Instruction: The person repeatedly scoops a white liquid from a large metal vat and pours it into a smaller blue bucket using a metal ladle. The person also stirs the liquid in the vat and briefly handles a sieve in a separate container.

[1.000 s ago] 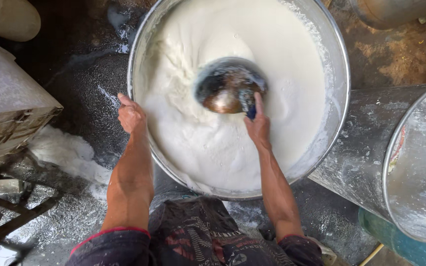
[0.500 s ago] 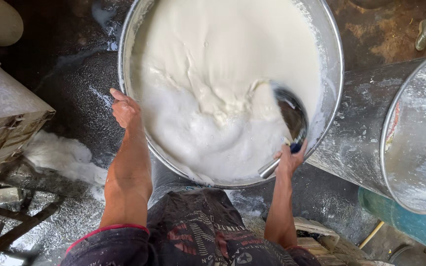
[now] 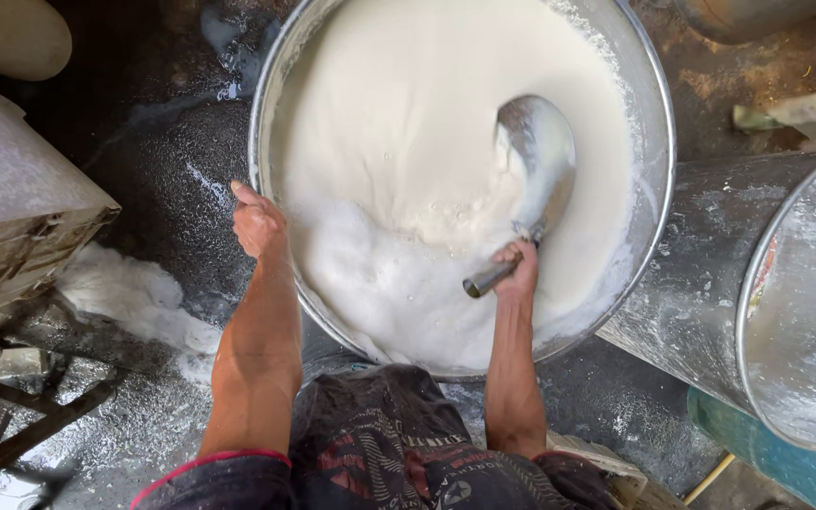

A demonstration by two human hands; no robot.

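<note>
A wide metal basin [image 3: 649,113] sat on the wet, dark floor [image 3: 158,179], filled nearly to its rim with thick white liquid [image 3: 408,123] that frothed along the near side. The left hand [image 3: 257,222] rested on the basin's left rim, fingers [image 3: 243,194] curled over the edge and gripping it. The right hand [image 3: 519,269] was inside the basin, near its lower right wall, its fingers wrapped tightly around the handle of a large metal ladle [image 3: 535,161]. The ladle's bowl lay tilted in the liquid toward the basin's right side, coated in white, while the end of its handle stuck out below the fist. Just right of the basin a tall metal drum [image 3: 710,274] lay on its side, its open mouth facing away from the basin. Left of the basin, white spill [image 3: 125,293] pooled on the floor beside a pale wrapped block [image 3: 21,198]. Below the basin, the person's patterned dark clothing [image 3: 380,453] filled the view's lower edge.
</note>
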